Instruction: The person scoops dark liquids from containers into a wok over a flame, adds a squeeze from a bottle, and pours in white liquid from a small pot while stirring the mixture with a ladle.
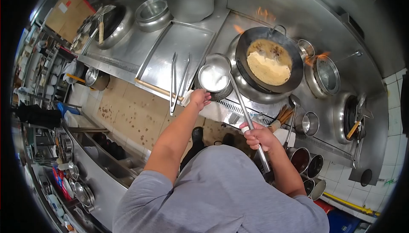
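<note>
My right hand (260,136) is wrapped round the long metal handle of a ladle (241,101), whose head is up beside a bowl of white contents (214,78). At the bowl's near left edge is my left hand (200,99), its fingers bent; whether they grip the rim or a cloth there is unclear. The bowl is over a dark perforated container (222,94). To the right of it a black wok (297,69) holds bubbling yellowish liquid with a pale foamy layer (268,67). Flames show behind the wok.
Metal tongs (173,79) lie over the front edge of a steel tray (164,52). Flames also rise near a metal pot (327,75) at the right. Brushes (284,114), a small metal pot (307,123) and another ladle (294,102) line the stove's front. Several pots hang below.
</note>
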Available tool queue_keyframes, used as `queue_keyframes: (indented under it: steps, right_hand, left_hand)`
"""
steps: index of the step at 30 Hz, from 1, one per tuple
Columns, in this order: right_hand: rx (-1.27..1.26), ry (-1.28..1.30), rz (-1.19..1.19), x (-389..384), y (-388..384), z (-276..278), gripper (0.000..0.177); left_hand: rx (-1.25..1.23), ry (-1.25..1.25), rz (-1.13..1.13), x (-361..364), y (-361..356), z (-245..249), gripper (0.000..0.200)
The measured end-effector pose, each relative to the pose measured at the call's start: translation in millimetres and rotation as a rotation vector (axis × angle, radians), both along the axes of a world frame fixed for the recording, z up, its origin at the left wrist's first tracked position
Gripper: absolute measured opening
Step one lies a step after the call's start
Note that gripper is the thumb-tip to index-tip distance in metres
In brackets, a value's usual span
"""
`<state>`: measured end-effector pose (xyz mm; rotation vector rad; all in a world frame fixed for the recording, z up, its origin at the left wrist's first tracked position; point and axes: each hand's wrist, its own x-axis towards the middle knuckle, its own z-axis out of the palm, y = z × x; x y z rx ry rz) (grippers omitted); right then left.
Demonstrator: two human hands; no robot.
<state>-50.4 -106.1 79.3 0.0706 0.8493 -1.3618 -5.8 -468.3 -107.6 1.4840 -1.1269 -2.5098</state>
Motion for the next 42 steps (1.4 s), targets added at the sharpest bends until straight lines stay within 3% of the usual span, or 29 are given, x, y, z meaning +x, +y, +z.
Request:
queue_keyframes:
  steps: [2, 4, 5, 7, 11, 16, 18, 19, 21, 22, 24, 28, 33, 35, 39, 41, 42]
  right_hand:
    - [0.116, 0.142, 0.03, 0, -4, 1, 0.036]
    - [0.316, 0.634, 0.102, 1, -6, -11, 0.044]
    - [0.317, 0.633, 0.104, 1, -6, -24, 0.044]
    - [0.265, 1.595, 0.181, 3, -5, -45, 0.056]
    - [0.501, 1.669, 0.256, 23, -17, -35, 0.07]
    - [0.534, 1.58, 0.343, 30, -26, -67, 0.074]
    - [0.199, 1.715, -0.028, 33, -23, -97, 0.073]
    - [0.2, 1.713, -0.029, 32, -29, -76, 0.073]
    - [0.409, 0.683, 0.024, 21, -38, -26, 0.07]
    - [0.41, 0.683, 0.022, 18, -40, -14, 0.07]
    - [0.336, 0.404, -0.045, 12, -40, -2, 0.072]
    - [0.223, 0.174, -0.106, 2, -37, -1, 0.072]
    - [0.186, 0.061, -0.175, -1, -36, 5, 0.061]
    - [0.103, -0.088, -0.225, -3, -33, 1, 0.054]
    - [0.075, -0.153, -0.263, -3, -31, -2, 0.049]
    - [0.031, -0.25, -0.29, -2, -29, -3, 0.031]
    - [0.031, -0.252, -0.293, 0, -29, -2, 0.031]
  left_hand:
    - [0.017, 0.014, 0.016, 1, 1, -2, 0.034]
    - [0.013, 0.008, 0.022, -1, 3, -3, 0.034]
    - [0.008, 0.004, 0.019, -2, 4, -3, 0.035]
    - [0.007, 0.003, 0.032, -4, 5, -6, 0.032]
    - [-0.005, -0.002, 0.073, -12, 10, -11, 0.019]
    - [-0.013, 0.001, 0.074, -16, 10, -18, 0.014]
    - [-0.02, -0.018, 0.066, -15, 9, -11, 0.016]
    - [-0.02, -0.019, 0.065, -16, 8, -10, 0.016]
    - [-0.09, -0.03, 0.084, -19, 6, -7, 0.012]
    - [-0.09, -0.029, 0.082, -20, 4, -3, 0.012]
    - [-0.129, -0.047, 0.048, -19, 0, 1, 0.013]
    - [-0.193, -0.099, -0.036, -23, -4, 7, 0.014]
    - [-0.219, -0.067, -0.011, -25, -9, 3, 0.025]
    - [-0.216, -0.058, -0.012, -28, -15, -2, 0.025]
    - [-0.22, -0.053, -0.011, -32, -20, 1, 0.025]
    - [-0.223, -0.058, -0.006, -32, -21, 5, 0.025]
    - [-0.226, -0.063, 0.002, -32, -22, 5, 0.024]
